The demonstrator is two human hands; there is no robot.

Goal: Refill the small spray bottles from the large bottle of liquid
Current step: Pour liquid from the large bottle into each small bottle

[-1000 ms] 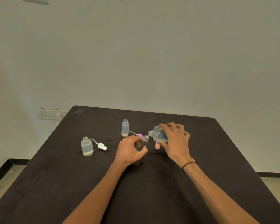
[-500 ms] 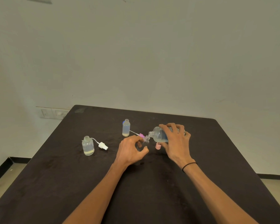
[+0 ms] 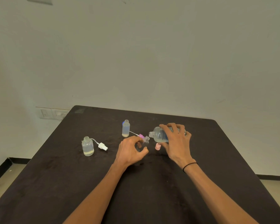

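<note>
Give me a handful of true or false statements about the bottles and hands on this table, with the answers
1. The right hand holds the large bottle tipped on its side. True.
2. The left hand lies flat on the table. False: its fingers curl round a small clear bottle.
3. The white spray head is screwed onto a bottle. False: it lies on the table beside the open wide bottle.
4. The large bottle's mouth points toward the small clear bottle's neck. True.
5. The pink cap sits on the far bottle. False: it stands on the table by the right hand.
</note>
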